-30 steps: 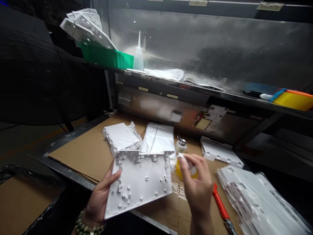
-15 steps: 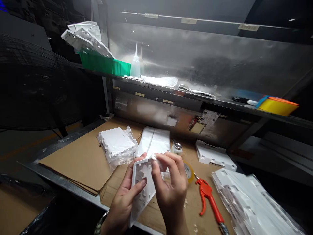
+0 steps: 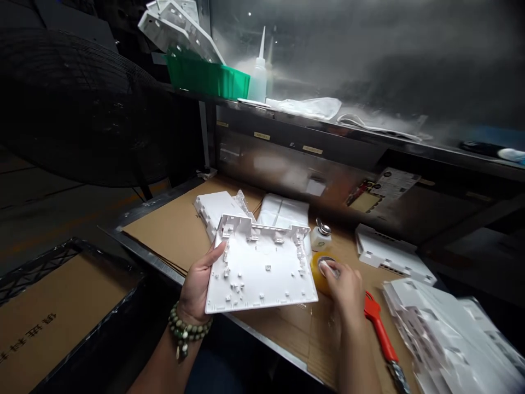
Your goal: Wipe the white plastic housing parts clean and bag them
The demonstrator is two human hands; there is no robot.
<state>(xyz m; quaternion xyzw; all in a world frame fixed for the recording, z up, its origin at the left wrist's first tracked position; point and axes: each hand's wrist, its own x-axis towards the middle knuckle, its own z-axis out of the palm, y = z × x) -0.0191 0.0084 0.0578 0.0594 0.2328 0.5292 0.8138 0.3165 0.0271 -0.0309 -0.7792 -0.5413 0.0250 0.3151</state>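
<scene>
Right hand (image 3: 346, 284) dropped to tape roll (image 3: 319, 269), panel (image 3: 260, 268) left

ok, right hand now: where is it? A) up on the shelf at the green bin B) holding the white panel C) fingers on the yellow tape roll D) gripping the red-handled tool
C: the right hand has its fingers on the yellow tape roll, just right of the white panel held by the left hand; the red-handled tool lies untouched.

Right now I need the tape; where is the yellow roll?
Head view: the yellow tape roll lies on the cardboard under the right hand, just right of the white panel.
</scene>
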